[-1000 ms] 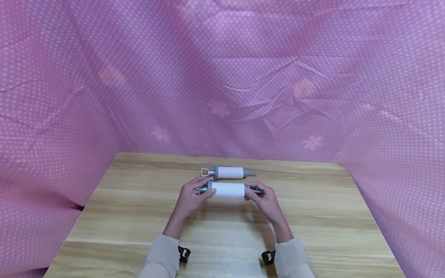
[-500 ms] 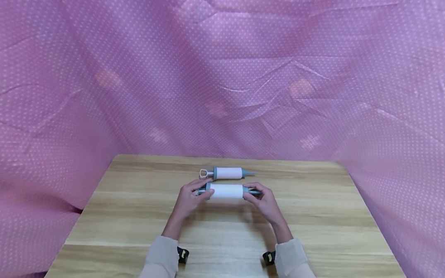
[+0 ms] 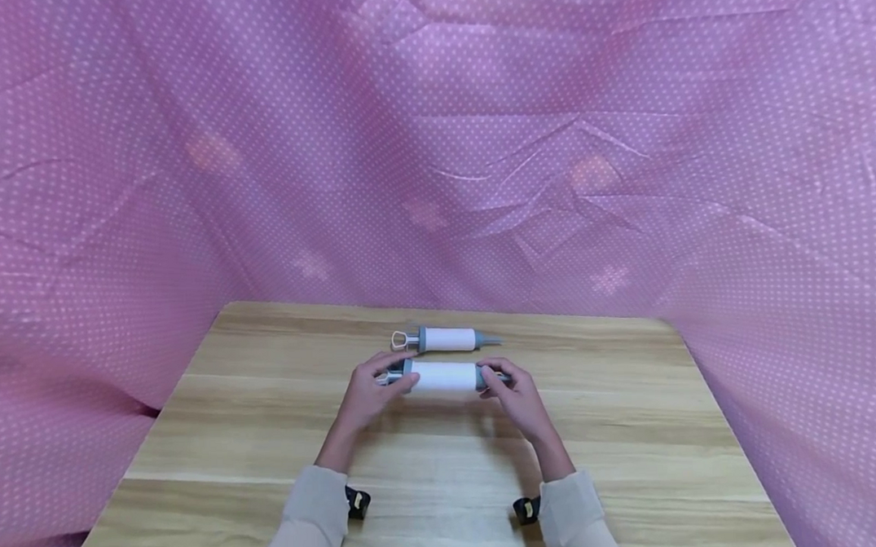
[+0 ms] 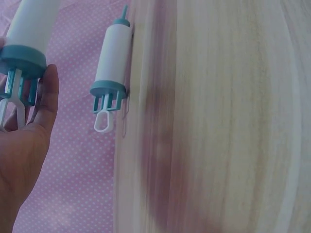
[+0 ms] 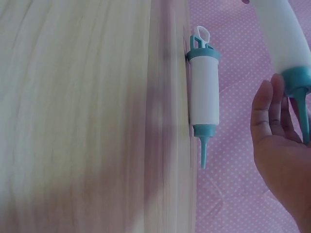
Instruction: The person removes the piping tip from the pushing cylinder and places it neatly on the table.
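Held level above the table is a piping syringe [image 3: 442, 376] with a white barrel, blue-green end caps, a pull handle and a thin nozzle. My left hand [image 3: 366, 391] grips its handle-end cap [image 4: 22, 59], thumb on the near side and fingers on the far side. At the other end, my right hand [image 3: 517, 392] pinches the nozzle-end cap [image 5: 295, 79] between thumb and fingers. The nozzle [image 5: 301, 111] runs down past the right palm. Just beyond my hands a second, similar piping syringe [image 3: 450, 339] lies on the table, its handle to the left and nozzle to the right.
The wood-grain table [image 3: 447, 485] extends under both forearms. A pink dotted cloth [image 3: 432, 143] hangs behind it and along both sides. Each wrist carries a small black camera, one at the left [image 3: 357, 502] and one at the right [image 3: 526, 510].
The held piping syringe has shifted slightly left in the head view. My right thumb and fingers have loosened, then closed again around the nozzle-end cap. The second syringe stays lying on the table.
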The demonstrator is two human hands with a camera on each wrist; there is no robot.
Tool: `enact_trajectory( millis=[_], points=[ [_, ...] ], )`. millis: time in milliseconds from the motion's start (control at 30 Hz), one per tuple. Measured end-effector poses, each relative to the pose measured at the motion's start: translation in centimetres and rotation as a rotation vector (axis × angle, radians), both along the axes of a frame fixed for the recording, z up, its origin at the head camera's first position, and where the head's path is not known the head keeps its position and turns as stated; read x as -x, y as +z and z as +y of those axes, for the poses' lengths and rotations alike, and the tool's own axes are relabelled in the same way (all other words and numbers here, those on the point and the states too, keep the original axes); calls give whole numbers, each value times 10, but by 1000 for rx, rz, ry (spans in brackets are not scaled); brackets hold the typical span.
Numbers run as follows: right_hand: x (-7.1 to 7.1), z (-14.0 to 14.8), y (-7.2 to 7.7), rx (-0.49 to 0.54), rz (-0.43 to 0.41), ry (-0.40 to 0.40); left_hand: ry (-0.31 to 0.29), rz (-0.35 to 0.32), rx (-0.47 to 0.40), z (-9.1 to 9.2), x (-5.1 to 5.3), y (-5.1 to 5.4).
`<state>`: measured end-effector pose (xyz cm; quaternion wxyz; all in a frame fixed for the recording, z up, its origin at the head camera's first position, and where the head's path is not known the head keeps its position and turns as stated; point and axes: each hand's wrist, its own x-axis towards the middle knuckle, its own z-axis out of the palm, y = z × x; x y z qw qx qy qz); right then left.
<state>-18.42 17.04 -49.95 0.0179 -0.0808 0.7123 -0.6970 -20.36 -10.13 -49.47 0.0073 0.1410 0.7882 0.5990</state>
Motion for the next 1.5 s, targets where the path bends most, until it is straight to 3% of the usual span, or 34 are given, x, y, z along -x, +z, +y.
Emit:
enact_trajectory(
  millis=[133, 200, 467, 800, 900, 1167, 1333, 1500],
  points=[
    [-2, 1, 1, 11, -33, -7, 14, 4, -4, -1, 7, -22],
    [-3, 2, -1, 16, -41, -7, 24, 4, -13, -1, 7, -26],
    [2, 9, -23, 3, -4, -9, 50, 20, -38, 4, 1, -27],
    [-2, 18, -25, -21, 89, 31, 66, 2, -22, 9, -5, -28],
    [-1, 18, -23, -7, 80, 14, 61, -6, -13, 9, -7, -24],
    [5, 5, -13, 60, 10, -83, 48, -16, -39, 9, -25, 10],
    [4, 6, -16, 8, -81, -47, 73, -21, -41, 7, -26, 14],
    [1, 10, -17, 29, -125, 23, 76, -12, -21, 5, -25, 12]
  ],
)
